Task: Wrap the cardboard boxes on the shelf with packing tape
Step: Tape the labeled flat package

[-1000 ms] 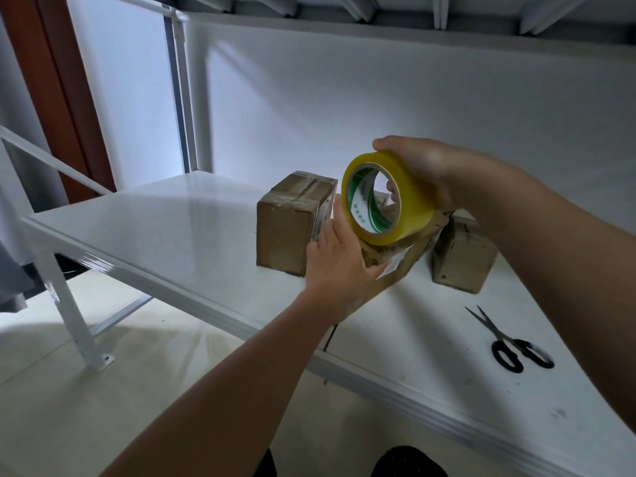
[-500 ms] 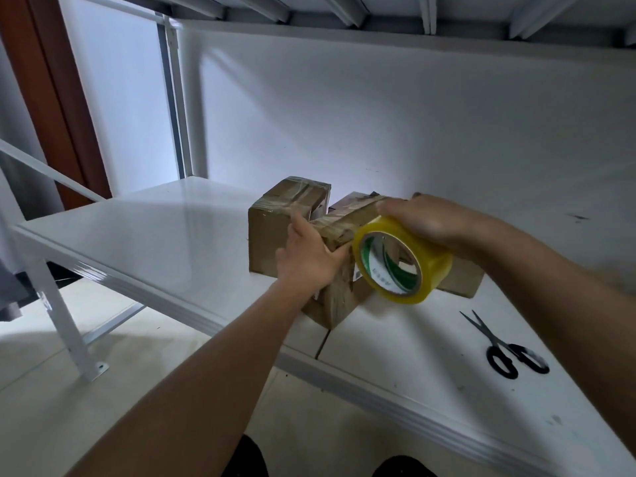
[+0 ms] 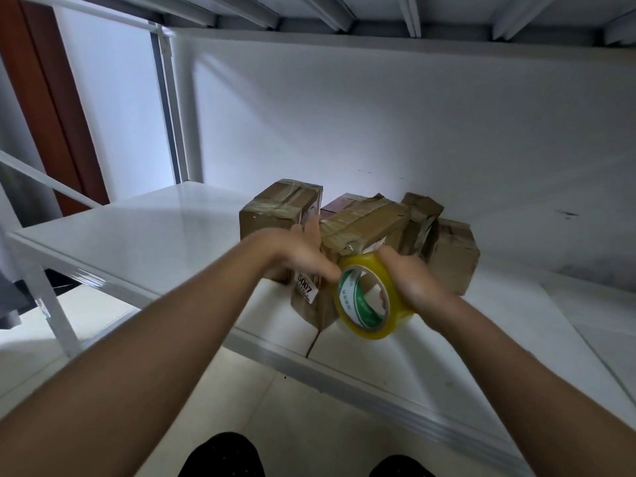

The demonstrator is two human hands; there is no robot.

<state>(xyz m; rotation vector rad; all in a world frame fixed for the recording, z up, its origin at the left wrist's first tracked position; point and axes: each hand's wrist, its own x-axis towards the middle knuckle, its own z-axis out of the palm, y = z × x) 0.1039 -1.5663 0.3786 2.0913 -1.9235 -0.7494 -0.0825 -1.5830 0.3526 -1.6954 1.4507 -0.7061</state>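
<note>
A long cardboard box (image 3: 361, 222) with a white label lies at an angle near the front of the white shelf (image 3: 144, 235). My left hand (image 3: 303, 253) presses on its left side, fingers spread over the near end. My right hand (image 3: 409, 280) grips a yellow tape roll (image 3: 371, 301) with a green-printed core, held against the box's near end. A taped box (image 3: 275, 211) stands just left of it, touching my left hand. Two more boxes (image 3: 451, 253) sit behind on the right.
The shelf's front edge (image 3: 344, 373) runs diagonally below my arms. An upper shelf (image 3: 378, 18) hangs overhead and a white wall closes the back. A shelf post (image 3: 51, 304) stands at left over the tiled floor. My arm hides the right shelf area.
The tape roll has come down from above the box to its near end. My left hand shifted along the box's side. The scissors seen earlier at right are now out of sight.
</note>
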